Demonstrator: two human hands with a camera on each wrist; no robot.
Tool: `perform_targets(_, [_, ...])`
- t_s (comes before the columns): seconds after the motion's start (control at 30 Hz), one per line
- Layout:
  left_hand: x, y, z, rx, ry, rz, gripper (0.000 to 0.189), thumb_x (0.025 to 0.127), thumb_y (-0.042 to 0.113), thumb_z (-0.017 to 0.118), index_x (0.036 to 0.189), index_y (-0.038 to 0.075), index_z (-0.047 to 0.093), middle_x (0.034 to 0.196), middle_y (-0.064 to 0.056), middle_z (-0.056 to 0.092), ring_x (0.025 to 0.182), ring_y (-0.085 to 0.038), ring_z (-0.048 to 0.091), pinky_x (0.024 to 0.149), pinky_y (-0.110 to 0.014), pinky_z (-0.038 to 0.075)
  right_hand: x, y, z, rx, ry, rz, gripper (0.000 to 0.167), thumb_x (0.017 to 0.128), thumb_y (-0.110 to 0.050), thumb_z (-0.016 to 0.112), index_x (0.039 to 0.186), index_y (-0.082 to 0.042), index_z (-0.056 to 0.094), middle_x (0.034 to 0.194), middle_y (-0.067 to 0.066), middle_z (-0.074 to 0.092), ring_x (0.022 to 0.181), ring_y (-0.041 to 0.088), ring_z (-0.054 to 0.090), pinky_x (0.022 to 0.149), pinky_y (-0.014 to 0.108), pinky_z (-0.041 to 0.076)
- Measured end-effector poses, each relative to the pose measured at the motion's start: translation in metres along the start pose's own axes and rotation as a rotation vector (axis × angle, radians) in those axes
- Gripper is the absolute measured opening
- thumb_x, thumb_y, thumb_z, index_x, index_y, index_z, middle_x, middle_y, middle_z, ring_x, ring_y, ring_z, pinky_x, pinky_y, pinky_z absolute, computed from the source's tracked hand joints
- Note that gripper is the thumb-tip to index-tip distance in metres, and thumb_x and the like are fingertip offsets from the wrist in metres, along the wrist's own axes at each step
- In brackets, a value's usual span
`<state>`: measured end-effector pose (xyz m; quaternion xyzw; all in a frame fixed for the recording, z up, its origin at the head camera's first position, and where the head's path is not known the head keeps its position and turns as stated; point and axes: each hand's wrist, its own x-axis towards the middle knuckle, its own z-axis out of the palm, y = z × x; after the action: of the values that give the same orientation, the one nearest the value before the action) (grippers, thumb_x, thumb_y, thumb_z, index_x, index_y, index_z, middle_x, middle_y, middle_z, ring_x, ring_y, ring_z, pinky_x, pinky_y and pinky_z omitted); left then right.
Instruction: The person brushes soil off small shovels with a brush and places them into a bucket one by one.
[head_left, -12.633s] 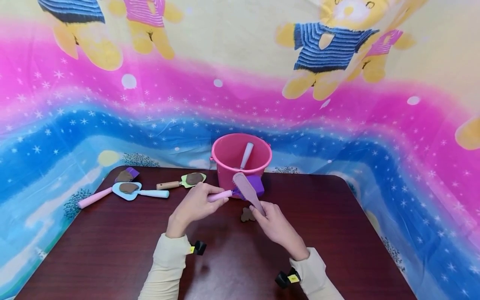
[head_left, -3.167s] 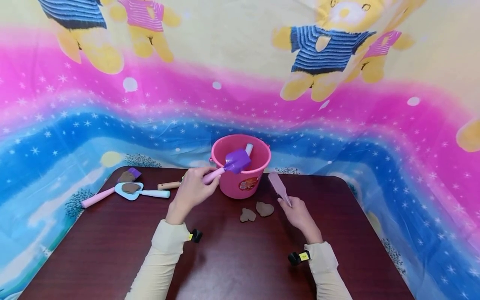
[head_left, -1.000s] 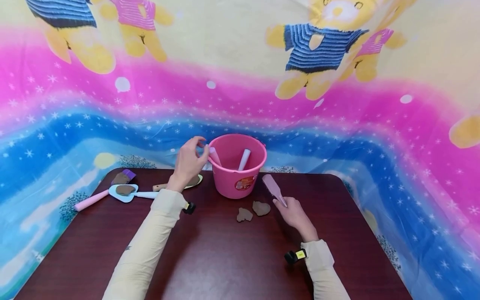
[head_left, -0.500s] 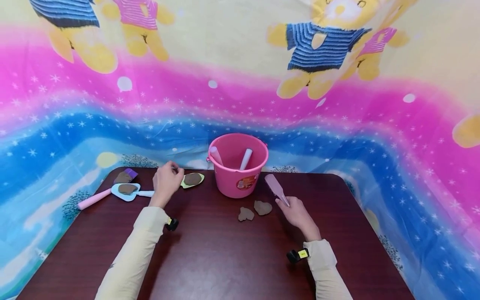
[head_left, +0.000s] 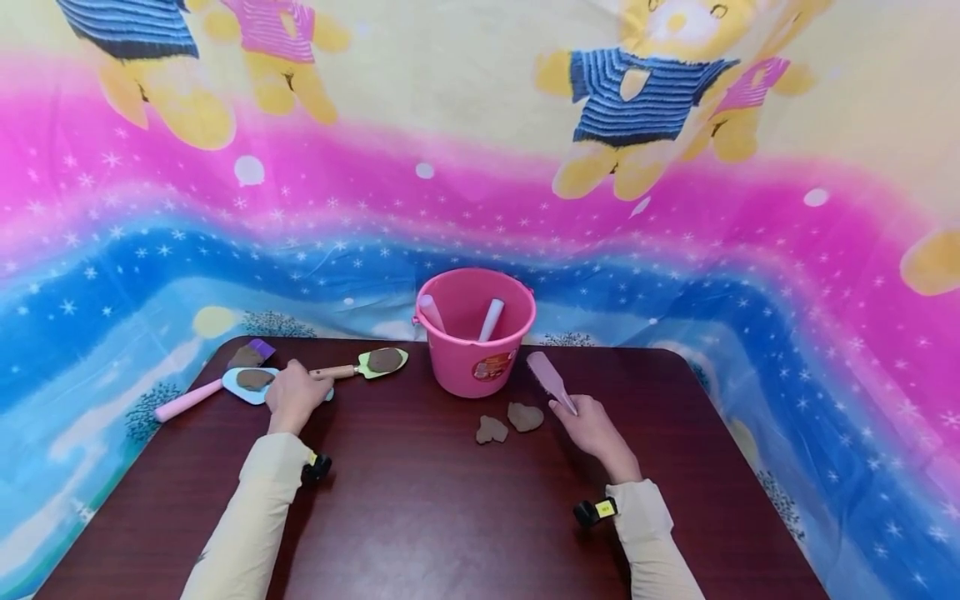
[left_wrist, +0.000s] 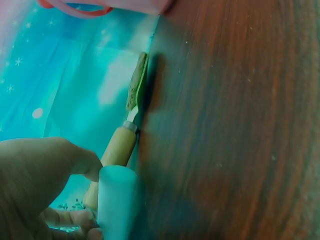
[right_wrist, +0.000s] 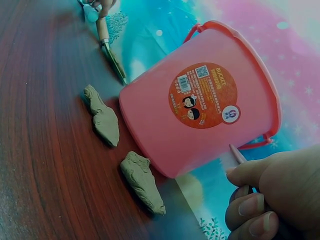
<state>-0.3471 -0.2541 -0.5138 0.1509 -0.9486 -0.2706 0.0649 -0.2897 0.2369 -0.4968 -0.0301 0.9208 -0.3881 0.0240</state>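
Observation:
My left hand (head_left: 294, 393) holds the light blue handle (left_wrist: 117, 202) of a small trowel at the left of the table; the trowel's blade (head_left: 247, 397) carries a lump of brown clay (head_left: 255, 380). Just beyond lies a green trowel (head_left: 367, 370) with a wooden handle, clay on its blade. My right hand (head_left: 596, 432) grips a mauve, paddle-shaped brush (head_left: 549, 375) above the table, right of the pink bucket (head_left: 468, 375). In the right wrist view only a sliver of the brush shows past the fingers.
Two flattened clay pieces (head_left: 491, 429) (head_left: 525, 416) lie before the bucket. Inside it stand a pink handle (head_left: 431, 310) and a pale lilac handle (head_left: 491, 319). At far left is a purple shovel (head_left: 259, 348) bearing clay, with a pink handle (head_left: 187, 401). A patterned cloth hangs behind the table.
My left hand put the pink-handled purple shovel into the bucket, then moved left and down onto the light blue trowel. A second clay piece lies before the bucket. My right hand moved right, still holding the brush.

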Motion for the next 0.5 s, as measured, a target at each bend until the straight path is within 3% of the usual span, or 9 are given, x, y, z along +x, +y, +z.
perform_targets(0.1, [-0.005,-0.005,-0.002,-0.004,-0.022,-0.017,0.044,0.089,0.033,0.066,0.102,-0.007,0.053,0.084,-0.023,0.058,0.068,-0.035,0.058,0.054,-0.042,0.045,-0.001,-0.001,0.000,0.007,-0.011,0.006,0.036,0.104,-0.030,0.057,0.078,-0.006,0.054,0.059,0.001,0.041,0.050,0.014,0.038,0.047,0.027,0.035])
perform_targets(0.3, [-0.016,-0.015,-0.007,-0.056,-0.072,-0.040,0.074,0.089,0.036,0.066,0.127,-0.022,0.042,0.108,-0.038,0.058,0.095,-0.050,0.060,0.076,-0.058,0.051,-0.001,-0.001,0.001,0.001,-0.018,0.001,0.035,0.105,-0.030,0.057,0.081,-0.004,0.056,0.059,0.001,0.041,0.050,0.014,0.038,0.047,0.027,0.035])
perform_targets(0.4, [-0.021,-0.020,-0.014,-0.090,-0.117,-0.057,0.086,0.089,0.038,0.068,0.133,-0.026,0.031,0.098,-0.035,0.058,0.100,-0.053,0.057,0.085,-0.061,0.050,-0.001,-0.002,0.000,-0.004,-0.017,-0.008,0.035,0.105,-0.030,0.057,0.082,-0.004,0.056,0.059,0.001,0.041,0.050,0.014,0.038,0.047,0.027,0.035])
perform_targets(0.5, [-0.024,-0.024,-0.022,-0.099,-0.171,-0.078,0.091,0.089,0.036,0.068,0.136,-0.028,0.022,0.079,-0.026,0.061,0.095,-0.051,0.058,0.086,-0.059,0.051,-0.001,-0.002,0.001,-0.006,-0.019,-0.004,0.035,0.104,-0.030,0.057,0.082,-0.003,0.057,0.059,0.001,0.041,0.050,0.015,0.038,0.047,0.027,0.035])
